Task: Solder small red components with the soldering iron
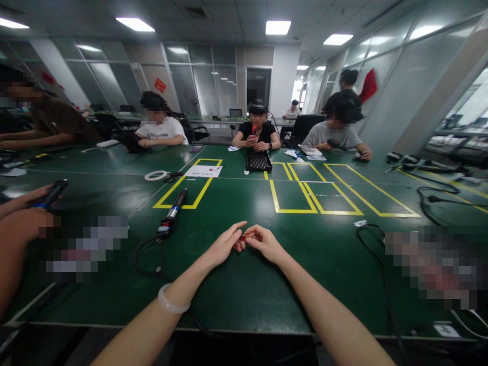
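Reaches over the near edge of a green tabletop [213,300] with both forearms, wearing a pale bangle [171,306] on the left one. Pinches a small red part [244,237] between thumb and index finger of the right hand [265,244], just above the middle of the tabletop's near half. Brings the left hand [226,241] up to the same part, partly open, fingertips beside it, too small a detail to tell a grip. Has an electric screwdriver [175,207] lying to the left, across a yellow tape outline [205,192], near a co-worker's hands [32,208] with a dark, blue-banded tool [53,194] at the left edge. Looks past more yellow outlines to a white sheet [203,171] and a white cable coil [155,176], left of centre. Faces, at the far edge, a person in a black shirt [265,133] holding up a red-orange object [254,130] behind a black tray [259,161].
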The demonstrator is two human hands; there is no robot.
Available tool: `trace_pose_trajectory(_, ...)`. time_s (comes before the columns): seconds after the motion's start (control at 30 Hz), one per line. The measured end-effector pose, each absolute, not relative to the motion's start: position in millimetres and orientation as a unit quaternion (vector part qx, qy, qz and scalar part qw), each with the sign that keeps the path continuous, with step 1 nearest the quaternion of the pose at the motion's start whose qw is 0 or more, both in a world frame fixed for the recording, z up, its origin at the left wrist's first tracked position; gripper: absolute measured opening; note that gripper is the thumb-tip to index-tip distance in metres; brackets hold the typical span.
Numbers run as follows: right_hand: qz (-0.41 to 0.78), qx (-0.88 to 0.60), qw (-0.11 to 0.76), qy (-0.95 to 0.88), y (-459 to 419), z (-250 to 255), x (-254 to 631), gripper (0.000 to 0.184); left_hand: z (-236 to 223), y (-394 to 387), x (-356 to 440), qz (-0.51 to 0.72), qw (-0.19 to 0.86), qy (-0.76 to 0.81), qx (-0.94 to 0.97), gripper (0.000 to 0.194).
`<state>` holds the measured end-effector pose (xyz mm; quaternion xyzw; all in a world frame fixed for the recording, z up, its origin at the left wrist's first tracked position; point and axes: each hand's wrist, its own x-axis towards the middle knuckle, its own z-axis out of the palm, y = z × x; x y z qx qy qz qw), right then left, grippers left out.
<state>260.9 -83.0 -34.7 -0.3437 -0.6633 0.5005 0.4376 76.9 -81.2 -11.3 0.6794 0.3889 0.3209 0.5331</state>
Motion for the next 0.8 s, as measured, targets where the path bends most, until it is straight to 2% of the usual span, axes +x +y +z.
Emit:
trace_pose_trajectory(0.17,0.504,-0.381,0.438,-0.639,-78.2,-35.8,263.2,0.034,-6.2,-86.0,73.8,0.329,0.42,0.403,0.743,0.032)
trace_pose_trajectory(0.37,0.518,-0.385,0.428,-0.633,-78.2,-35.0,261.8,0.037,0.0,-91.1,75.6,0.323,0.332,0.404,0.789,0.026)
trace_pose_trajectory(0.63,0.548,-0.349,0.467,-0.599,-77.2,-40.5,260.3,0.038,0.9,-88.8,72.7,0.33,0.318,0.425,0.781,0.019)
trace_pose_trajectory(0.8,0.521,-0.349,0.457,-0.631,-76.4,-41.9,262.0,0.029,0.2,-88.7,72.0,0.322,0.322,0.427,0.781,0.019)
